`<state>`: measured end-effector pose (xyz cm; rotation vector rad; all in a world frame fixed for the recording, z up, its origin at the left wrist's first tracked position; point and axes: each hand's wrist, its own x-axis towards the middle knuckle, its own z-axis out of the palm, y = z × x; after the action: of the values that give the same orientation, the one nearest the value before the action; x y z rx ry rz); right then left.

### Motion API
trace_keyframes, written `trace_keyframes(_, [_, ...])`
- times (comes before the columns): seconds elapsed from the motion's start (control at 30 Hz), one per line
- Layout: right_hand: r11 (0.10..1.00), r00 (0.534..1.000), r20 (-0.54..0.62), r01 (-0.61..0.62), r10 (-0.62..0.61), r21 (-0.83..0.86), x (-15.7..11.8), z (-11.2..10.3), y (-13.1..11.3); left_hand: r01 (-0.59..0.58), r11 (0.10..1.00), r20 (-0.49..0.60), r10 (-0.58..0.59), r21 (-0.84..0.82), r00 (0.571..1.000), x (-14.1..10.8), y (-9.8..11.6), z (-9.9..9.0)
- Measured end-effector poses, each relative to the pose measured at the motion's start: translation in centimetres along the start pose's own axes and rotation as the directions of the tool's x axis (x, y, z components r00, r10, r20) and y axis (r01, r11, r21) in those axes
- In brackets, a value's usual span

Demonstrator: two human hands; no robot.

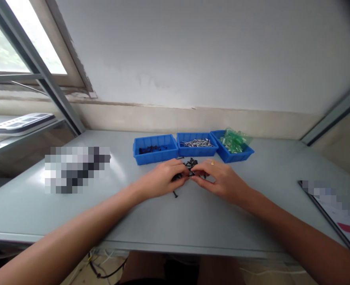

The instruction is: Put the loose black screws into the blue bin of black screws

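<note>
My left hand (163,179) is curled closed at the middle of the table, with dark screws showing between its thumb and fingers. Facing it, my right hand (222,179), with a ring on one finger, pinches a black screw at its fingertips, almost touching the left fingertips. Just behind the fingers lies a small heap of black screws (190,162), partly hidden by both hands. One loose black screw (175,194) rests on the table below my left hand. How many screws each hand holds is hidden.
Three blue bins stand behind the hands: a left bin (157,159) with black screws, a middle bin (197,152) with silver screws or nails, and a right bin (237,159) with a green plastic bag (233,138). A blurred-out object (76,170) lies left; a flat panel (335,209) lies right.
</note>
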<state>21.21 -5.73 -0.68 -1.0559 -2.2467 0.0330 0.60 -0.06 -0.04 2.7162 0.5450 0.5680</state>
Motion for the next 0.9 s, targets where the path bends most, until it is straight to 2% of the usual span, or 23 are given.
trace_keyframes(0.13, [0.999, 0.999, 0.038, 0.018, -0.017, -0.030, 0.12, 0.00, 0.18, 0.009, 1.000, 0.002, -0.009, -0.007, 1.000, -0.02, -0.03, -0.11])
trace_keyframes(0.27, [0.997, 0.997, 0.066, -0.033, 0.038, -0.066, 0.16, 0.14, 0.32, 0.044, 0.999, -0.033, -0.044, 0.005, 0.999, -0.07, -0.02, -0.31])
trace_keyframes(0.47, [0.996, 0.971, 0.229, -0.048, 0.063, -0.069, 0.07, 0.63, 0.19, -0.008, 1.000, -0.053, 0.009, 0.014, 0.999, -0.20, 0.26, -0.19])
trace_keyframes(0.57, [0.996, 0.972, 0.223, -0.063, 0.076, -0.068, 0.04, 0.60, 0.28, 0.002, 1.000, -0.047, 0.000, 0.028, 0.999, -0.23, 0.19, -0.21])
trace_keyframes(0.73, [0.993, 0.982, 0.142, -0.120, 0.121, -0.015, 0.01, 0.18, 0.42, 0.044, 0.999, 0.001, -0.044, 0.012, 0.999, -0.10, -0.04, -0.12])
trace_keyframes(0.9, [0.981, 0.976, 0.193, -0.131, 0.103, 0.141, 0.02, 0.13, -0.26, 0.073, 0.995, 0.073, -0.068, -0.073, 0.995, 0.00, 0.09, 0.30])
